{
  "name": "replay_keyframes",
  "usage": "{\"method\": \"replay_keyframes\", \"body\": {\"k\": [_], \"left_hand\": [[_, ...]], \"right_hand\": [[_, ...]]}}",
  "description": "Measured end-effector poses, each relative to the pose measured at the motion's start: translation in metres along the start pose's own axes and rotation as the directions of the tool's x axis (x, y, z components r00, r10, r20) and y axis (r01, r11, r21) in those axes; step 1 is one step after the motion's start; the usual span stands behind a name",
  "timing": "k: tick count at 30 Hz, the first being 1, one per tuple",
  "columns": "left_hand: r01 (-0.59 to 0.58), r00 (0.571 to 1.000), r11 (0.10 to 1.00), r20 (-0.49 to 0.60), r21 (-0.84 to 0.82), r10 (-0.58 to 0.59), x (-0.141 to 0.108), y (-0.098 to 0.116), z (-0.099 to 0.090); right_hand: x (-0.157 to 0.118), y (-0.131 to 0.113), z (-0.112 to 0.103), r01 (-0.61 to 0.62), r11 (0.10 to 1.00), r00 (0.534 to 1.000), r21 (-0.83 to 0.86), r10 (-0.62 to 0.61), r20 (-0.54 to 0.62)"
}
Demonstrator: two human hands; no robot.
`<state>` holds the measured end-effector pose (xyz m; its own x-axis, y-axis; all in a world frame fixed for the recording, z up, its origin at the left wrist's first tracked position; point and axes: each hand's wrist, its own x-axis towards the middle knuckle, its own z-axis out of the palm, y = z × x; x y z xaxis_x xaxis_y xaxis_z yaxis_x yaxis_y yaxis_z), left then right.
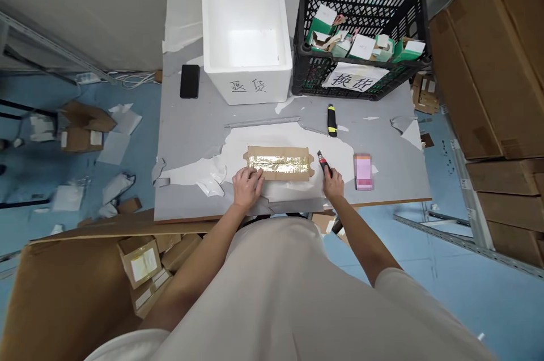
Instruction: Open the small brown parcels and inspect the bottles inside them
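Observation:
A flat brown cardboard box (278, 175) lies on white paper on the table, with shiny clear tape along its top. My left hand (247, 187) grips the near left corner of this box, its fingertips resting on the cardboard. In my right hand (334, 184) is a red and black utility knife (324, 162), closed in the fingers. The knife's tip points up and left, just beyond the box's right end. A second utility knife (332, 120), black and yellow, lies farther back on the table.
A white foam box (259, 86) and a black plastic crate (361, 58) of green-and-white cartons stand at the back. A black phone (189, 81) lies left, a pink-screened device (364, 171) right. A large open carton (76, 281) of small boxes borders the table at lower left.

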<state>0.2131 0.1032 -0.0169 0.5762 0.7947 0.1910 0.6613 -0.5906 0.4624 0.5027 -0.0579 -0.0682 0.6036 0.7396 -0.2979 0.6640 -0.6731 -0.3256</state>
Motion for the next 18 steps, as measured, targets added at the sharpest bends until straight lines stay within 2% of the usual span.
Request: {"method": "replay_keyframes", "body": {"k": [2,3,5,7,10,12,13,15,18], "left_hand": [[0.010,1.000,1.000,-0.002,-0.025,-0.010,0.001,0.002,0.001],[0.014,1.000,0.999,-0.003,-0.036,-0.014,0.002,0.003,0.001],[0.015,1.000,0.998,-0.013,-0.063,-0.016,0.000,0.005,0.001],[-0.008,1.000,0.994,-0.007,-0.109,0.008,-0.007,0.000,-0.003],[0.012,0.998,0.994,0.064,-0.108,-0.005,-0.028,-0.030,-0.018],[0.125,0.979,0.992,0.158,0.029,-0.128,-0.042,-0.065,-0.031],[0.172,0.952,0.977,0.233,0.128,-0.198,-0.046,-0.085,-0.038],[0.197,0.860,0.939,0.409,0.281,-0.303,-0.045,-0.123,-0.045],[0.176,0.716,0.937,0.614,0.302,-0.332,-0.025,-0.164,-0.043]], "right_hand": [[0.004,-0.015,-0.012,-0.018,0.983,0.997,0.182,0.031,-0.071],[0.006,-0.027,-0.018,-0.010,0.956,0.997,0.293,0.031,-0.066],[0.011,-0.056,-0.029,0.007,0.875,0.999,0.484,-0.025,0.031],[0.014,-0.086,-0.036,0.005,0.826,0.986,0.564,-0.098,0.135],[0.012,-0.116,-0.037,0.001,0.844,0.986,0.536,-0.089,0.139],[0.009,-0.122,-0.035,0.004,0.856,0.991,0.516,-0.074,0.115],[0.008,-0.122,-0.034,0.008,0.860,0.991,0.510,-0.074,0.109],[0.005,-0.120,-0.034,0.022,0.864,0.991,0.503,-0.084,0.101],[0.004,-0.119,-0.035,0.036,0.866,0.992,0.499,-0.093,0.090]]}}
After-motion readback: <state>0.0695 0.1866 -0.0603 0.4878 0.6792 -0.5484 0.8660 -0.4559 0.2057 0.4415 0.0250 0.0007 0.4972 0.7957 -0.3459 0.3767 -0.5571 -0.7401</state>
